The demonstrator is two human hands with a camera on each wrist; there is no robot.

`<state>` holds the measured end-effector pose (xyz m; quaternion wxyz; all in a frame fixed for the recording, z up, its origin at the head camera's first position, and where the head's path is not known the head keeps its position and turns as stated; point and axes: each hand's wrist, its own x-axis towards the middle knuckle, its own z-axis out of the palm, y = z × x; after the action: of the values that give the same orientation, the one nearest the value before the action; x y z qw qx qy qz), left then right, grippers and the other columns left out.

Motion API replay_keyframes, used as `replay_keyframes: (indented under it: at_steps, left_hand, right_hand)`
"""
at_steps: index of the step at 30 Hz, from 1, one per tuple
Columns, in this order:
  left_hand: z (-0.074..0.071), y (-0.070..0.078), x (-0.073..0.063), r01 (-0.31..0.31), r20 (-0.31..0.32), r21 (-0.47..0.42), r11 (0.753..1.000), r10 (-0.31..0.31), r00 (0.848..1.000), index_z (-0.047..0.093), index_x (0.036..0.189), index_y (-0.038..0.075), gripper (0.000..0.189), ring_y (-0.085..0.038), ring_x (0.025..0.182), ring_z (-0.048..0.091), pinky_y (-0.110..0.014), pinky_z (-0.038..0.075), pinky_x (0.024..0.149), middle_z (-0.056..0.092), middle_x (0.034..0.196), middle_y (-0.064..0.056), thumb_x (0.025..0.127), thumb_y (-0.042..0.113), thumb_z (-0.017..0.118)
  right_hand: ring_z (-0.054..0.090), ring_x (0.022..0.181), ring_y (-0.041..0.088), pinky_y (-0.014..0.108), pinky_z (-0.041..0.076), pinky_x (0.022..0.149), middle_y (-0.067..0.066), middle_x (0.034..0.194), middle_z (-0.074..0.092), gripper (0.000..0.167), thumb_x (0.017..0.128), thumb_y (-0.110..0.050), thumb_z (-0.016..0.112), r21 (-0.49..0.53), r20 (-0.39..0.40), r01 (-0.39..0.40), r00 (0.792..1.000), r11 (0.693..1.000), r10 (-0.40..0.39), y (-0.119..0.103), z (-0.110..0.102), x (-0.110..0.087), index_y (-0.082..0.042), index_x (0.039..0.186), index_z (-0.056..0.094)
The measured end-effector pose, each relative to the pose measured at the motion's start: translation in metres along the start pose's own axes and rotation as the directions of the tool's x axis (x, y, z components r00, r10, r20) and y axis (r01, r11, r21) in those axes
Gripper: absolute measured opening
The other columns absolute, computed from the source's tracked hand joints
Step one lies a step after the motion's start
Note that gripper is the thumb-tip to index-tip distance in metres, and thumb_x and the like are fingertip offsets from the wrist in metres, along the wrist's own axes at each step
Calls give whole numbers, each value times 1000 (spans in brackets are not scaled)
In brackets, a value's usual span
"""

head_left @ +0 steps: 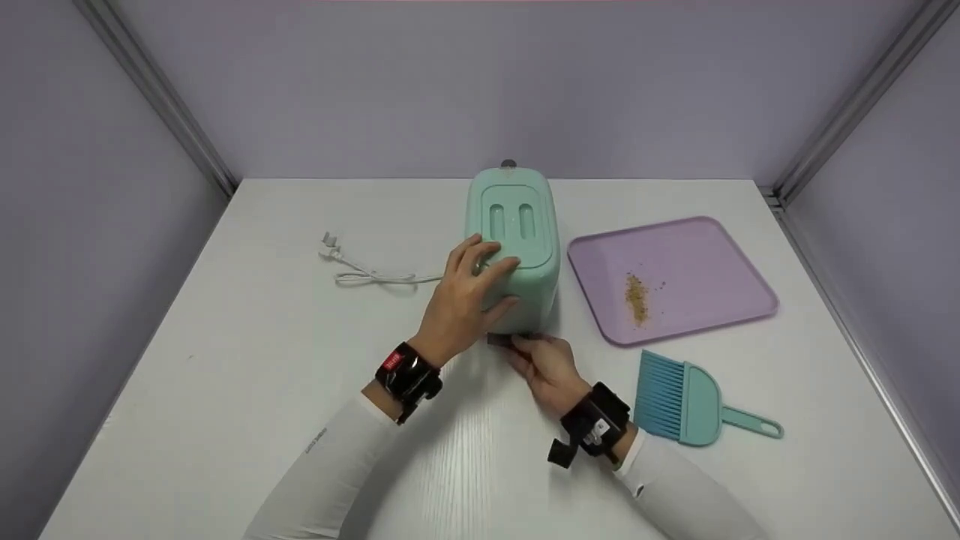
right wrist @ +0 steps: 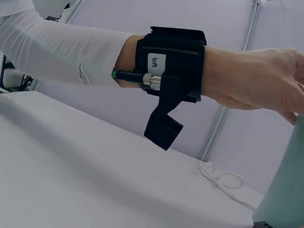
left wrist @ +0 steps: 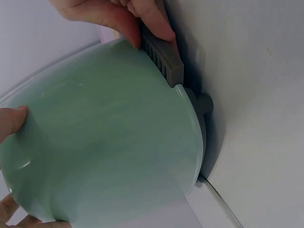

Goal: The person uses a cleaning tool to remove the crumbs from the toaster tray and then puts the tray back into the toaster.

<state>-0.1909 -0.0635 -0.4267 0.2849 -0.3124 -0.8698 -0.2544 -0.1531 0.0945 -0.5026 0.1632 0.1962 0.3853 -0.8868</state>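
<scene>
A mint-green toaster (head_left: 546, 292) stands on the table with its narrow end towards me; two long recesses mark its top. My left hand (head_left: 461, 307) grips its near end, fingers over the top edge and thumb on the end face. Low at that end, my right hand (head_left: 551, 371) pinches the ribbed dark grey edge of a crumb tray (left wrist: 164, 59) at the toaster's base. The left wrist view shows this edge against the green shell, just above the table. The rest of the crumb tray is hidden. In the right wrist view my left hand (right wrist: 259, 78) bends over the toaster.
A white power cord (head_left: 375, 278) with its plug lies left of the toaster. To the right rests a purple tray (head_left: 712, 277) holding a patch of brown crumbs (head_left: 637, 298). Nearer me lies a teal hand brush (head_left: 701, 405). Walls border the table's back and sides.
</scene>
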Motion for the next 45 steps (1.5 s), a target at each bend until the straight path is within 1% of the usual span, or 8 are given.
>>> replay_keyframes:
  at_steps: [4, 7, 11, 14, 23, 29, 39, 45]
  left_hand:
    - [0, 0, -1, -6, -6, 2, 1000, 6, 1000, 53, 120, 23, 48, -27, 128, 23, -34, 38, 92, 41, 126, -8, 76, 34, 69]
    - [0, 0, -1, -6, -9, -1, 1000, 6, 1000, 54, 121, 23, 49, -27, 128, 23, -35, 38, 93, 41, 126, -8, 76, 34, 69]
    - [0, -1, 0, -2, -12, -1, 1000, 2, 1000, 54, 120, 23, 48, -27, 128, 23, -35, 38, 92, 41, 126, -7, 76, 33, 69]
    - [0, -1, 0, 1, -9, 2, 1000, -1, 1000, 54, 120, 23, 48, -27, 128, 23, -35, 38, 92, 42, 125, -7, 76, 33, 69]
    - [2, -2, 0, -1, -6, -6, 1000, 1, 1000, 53, 120, 24, 48, -28, 128, 23, -36, 36, 94, 41, 126, -8, 76, 33, 69]
    - [1, -1, -1, -4, -8, 2, 1000, 4, 1000, 54, 120, 23, 48, -28, 128, 23, -35, 39, 92, 42, 125, -8, 76, 32, 70]
    - [1, -1, 0, -5, -8, 4, 1000, 5, 1000, 54, 119, 23, 48, -28, 127, 24, -36, 40, 91, 43, 125, -8, 75, 33, 70]
    - [2, 0, 0, -2, -5, -2, 1000, 2, 1000, 54, 119, 23, 48, -29, 127, 24, -37, 40, 90, 42, 125, -8, 75, 32, 70]
  right_hand:
    - [51, 106, 31, 33, 41, 89, 25, 118, 43, 43, 83, 6, 54, -43, -18, 7, 1000, 999, -8, 3, -3, -6, 13, 121, 37]
    - [51, 106, 29, 33, 42, 88, 25, 118, 45, 41, 85, 5, 53, -76, -23, 0, 1000, 997, -1, 5, -5, -10, 13, 122, 38]
    - [50, 108, 29, 33, 42, 88, 27, 119, 46, 39, 88, 4, 48, -94, 3, 13, 1000, 995, -12, 6, -6, -14, 15, 123, 36]
    - [51, 106, 30, 33, 42, 87, 28, 116, 47, 38, 87, 5, 48, -102, -7, 28, 1000, 994, -29, 7, -6, -14, 16, 122, 37]
    - [55, 101, 30, 33, 44, 84, 29, 111, 50, 37, 85, 6, 51, -165, -45, 66, 996, 984, -75, 8, -4, -13, 19, 118, 39]
    - [56, 100, 30, 32, 45, 84, 28, 110, 51, 36, 85, 5, 52, -192, -43, 91, 994, 977, -101, 10, -3, -11, 18, 116, 41]
    - [55, 100, 29, 33, 45, 83, 26, 111, 49, 34, 84, 6, 53, -186, -65, 98, 992, 978, -112, 8, 0, -8, 16, 114, 43]
    - [57, 99, 28, 32, 46, 82, 25, 111, 50, 31, 83, 6, 54, -193, -82, 84, 991, 978, -101, 7, 1, -7, 14, 112, 47]
